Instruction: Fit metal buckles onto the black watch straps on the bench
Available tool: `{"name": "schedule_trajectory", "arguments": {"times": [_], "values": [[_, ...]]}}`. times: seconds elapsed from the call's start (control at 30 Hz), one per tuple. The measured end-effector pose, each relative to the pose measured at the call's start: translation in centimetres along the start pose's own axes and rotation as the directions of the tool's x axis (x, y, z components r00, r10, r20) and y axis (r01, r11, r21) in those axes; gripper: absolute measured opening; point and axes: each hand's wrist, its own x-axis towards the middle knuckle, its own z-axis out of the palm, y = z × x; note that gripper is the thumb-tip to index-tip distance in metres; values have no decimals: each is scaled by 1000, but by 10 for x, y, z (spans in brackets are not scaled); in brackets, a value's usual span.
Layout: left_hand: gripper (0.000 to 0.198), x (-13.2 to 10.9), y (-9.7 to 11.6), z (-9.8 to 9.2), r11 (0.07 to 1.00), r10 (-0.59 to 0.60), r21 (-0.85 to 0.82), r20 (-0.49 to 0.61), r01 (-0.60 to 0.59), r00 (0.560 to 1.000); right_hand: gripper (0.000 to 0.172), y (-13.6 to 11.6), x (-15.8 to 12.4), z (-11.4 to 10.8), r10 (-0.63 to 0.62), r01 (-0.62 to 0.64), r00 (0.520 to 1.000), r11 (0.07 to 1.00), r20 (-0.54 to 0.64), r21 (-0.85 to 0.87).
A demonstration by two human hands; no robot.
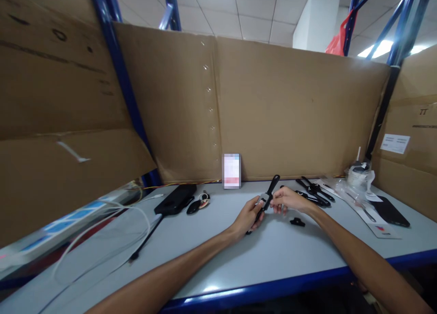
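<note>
My left hand (250,214) is closed around a smartwatch (264,197) with a grey case and a black strap. One strap end points up and away from me, and the other hangs below my fingers. At the right edge of the watch, my right hand (284,199) has its fingers curled in a pinch; what is between the fingertips is too small to tell. A small black clip-like piece (297,221) lies on the table below my right hand. More black-strapped watches (314,192) lie just beyond my right wrist.
On the grey table (211,259), a phone-like screen (231,171) stands against the cardboard. Left are a black power bank (175,199), a key fob (194,206), white cables (146,218) and a power strip (68,225). Right are plastic packaging (362,209) and a dark phone (391,211).
</note>
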Motion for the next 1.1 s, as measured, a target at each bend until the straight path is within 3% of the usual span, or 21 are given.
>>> {"name": "schedule_trajectory", "arguments": {"times": [0.2, 0.3, 0.37, 0.47, 0.57, 0.7, 0.83, 0.93, 1.03, 1.1], "values": [[32, -1, 3, 1, 998, -42, -53, 29, 43, 999, 20, -8, -1, 2, 30, -31, 999, 999, -18, -45], [31, -4, 6, 2, 988, -90, -119, 37, 94, 995, 16, -10, -7, -14, 20, -52, 993, 961, -118, -271], [31, -5, 7, 3, 979, -121, -164, 31, 124, 992, 15, -12, -16, -28, 0, -115, 974, 860, -226, -497], [28, -5, 7, 3, 967, -151, -203, 27, 153, 988, 15, -16, -31, -43, 190, -217, 975, 710, -115, -670], [24, -3, 6, 0, 958, -178, -223, 34, 181, 983, 26, -21, -41, -42, 396, -285, 918, 661, 0, -694], [23, -2, 6, -4, 935, -204, -282, 65, 214, 977, 26, -23, -39, -28, 456, -312, 890, 599, -7, -737], [21, -1, 8, -5, 915, -227, -317, 103, 248, 968, 22, -17, -35, -27, 425, -263, 904, 647, 52, -716], [19, 0, 8, -7, 903, -236, -321, 185, 285, 954, 16, -16, -37, -37, 371, -244, 923, 768, 101, -592], [18, 0, 12, -9, 883, -302, -267, 307, 386, 903, 15, -25, -42, -46, 153, -104, 983, 922, 105, -374], [18, -2, 16, -10, 870, -351, -208, 376, 448, 858, 23, -32, -43, -48, -36, 51, 998, 959, 57, -280]]}}
